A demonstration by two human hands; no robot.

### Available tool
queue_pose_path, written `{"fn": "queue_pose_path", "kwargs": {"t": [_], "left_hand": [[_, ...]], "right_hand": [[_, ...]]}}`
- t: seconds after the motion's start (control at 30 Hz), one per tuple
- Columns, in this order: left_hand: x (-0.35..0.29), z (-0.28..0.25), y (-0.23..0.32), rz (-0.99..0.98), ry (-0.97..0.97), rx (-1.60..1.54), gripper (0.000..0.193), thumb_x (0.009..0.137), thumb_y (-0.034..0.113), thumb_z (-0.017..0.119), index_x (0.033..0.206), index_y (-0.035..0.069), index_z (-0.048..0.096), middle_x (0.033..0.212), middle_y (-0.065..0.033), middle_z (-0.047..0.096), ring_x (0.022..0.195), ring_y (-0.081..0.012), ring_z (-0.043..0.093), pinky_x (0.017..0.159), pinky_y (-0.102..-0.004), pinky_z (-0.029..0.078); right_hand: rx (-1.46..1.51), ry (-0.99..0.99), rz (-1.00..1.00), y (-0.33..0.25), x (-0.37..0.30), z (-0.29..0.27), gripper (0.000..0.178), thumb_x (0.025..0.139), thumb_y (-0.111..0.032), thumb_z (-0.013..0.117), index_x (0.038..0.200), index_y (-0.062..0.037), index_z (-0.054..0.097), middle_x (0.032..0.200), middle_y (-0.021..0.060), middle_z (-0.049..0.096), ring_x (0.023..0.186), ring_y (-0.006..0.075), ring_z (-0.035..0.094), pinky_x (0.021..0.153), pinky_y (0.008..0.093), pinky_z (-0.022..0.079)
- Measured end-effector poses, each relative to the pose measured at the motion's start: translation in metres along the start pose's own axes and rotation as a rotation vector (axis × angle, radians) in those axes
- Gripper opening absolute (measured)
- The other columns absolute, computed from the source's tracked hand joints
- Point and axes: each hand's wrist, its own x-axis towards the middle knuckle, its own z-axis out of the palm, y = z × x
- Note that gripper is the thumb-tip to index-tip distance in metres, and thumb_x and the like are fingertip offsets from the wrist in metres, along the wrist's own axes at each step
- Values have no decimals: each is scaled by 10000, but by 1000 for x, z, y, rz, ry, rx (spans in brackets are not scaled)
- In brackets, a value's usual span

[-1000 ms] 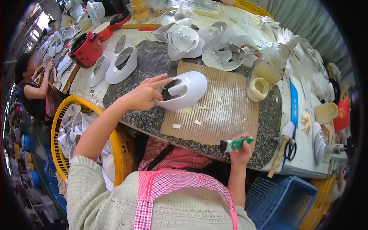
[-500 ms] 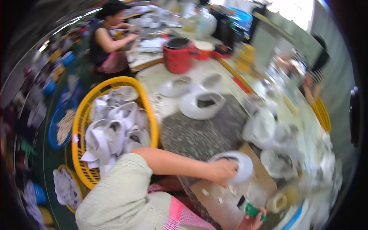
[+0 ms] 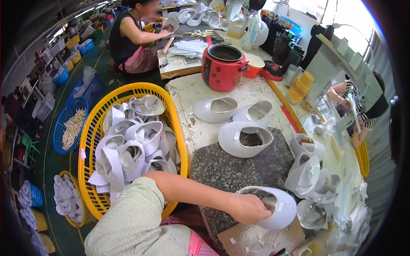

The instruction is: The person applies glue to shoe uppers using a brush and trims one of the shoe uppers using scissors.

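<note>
My left hand reaches across the work table and pinches the near rim of a white shoe upper, which has an oval opening and a small pale tag. The upper rests partly on a brown cardboard sheet strewn with white scraps. At the lower edge, a small green-and-black tool barely shows in my right hand, which is almost wholly cut off. Just beyond lies another upper on the dark speckled slab, with two more behind it.
A yellow basket heaped with white uppers stands at left. More uppers line the slab's right side. A red pot and yellow bottle stand at the back. Co-workers sit at far left and right.
My view has shifted, so the table's things appear lower. The left hand still grips the same upper. My right hand and its green tool have slipped mostly out at the lower edge.
</note>
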Motion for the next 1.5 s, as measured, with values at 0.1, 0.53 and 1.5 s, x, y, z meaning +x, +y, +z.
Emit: {"fn": "queue_pose_path", "kwargs": {"t": [0.1,0.53,1.5], "left_hand": [[-11,-1,-3,-9,2,-21,242,758,170,601,859,-2,465,814,-141,553,835,-301,563,663,-400,449],[-17,12,-21,23,15,16,199,727,188,575,818,20,516,811,-93,571,819,-250,572,645,-381,437],[-8,24,20,117,7,117,219,680,183,577,843,42,536,866,-67,559,851,-207,537,672,-340,392]], "right_hand": [[21,-22,-128,-10,6,8,305,721,-99,689,955,63,581,835,143,635,701,213,621,630,285,510],[376,-88,41,-34,21,18,308,663,-66,687,926,49,574,888,160,625,776,229,612,723,315,494],[831,26,812,11,-32,-13,375,662,-154,716,970,9,577,904,83,605,816,221,557,691,393,450]]}}
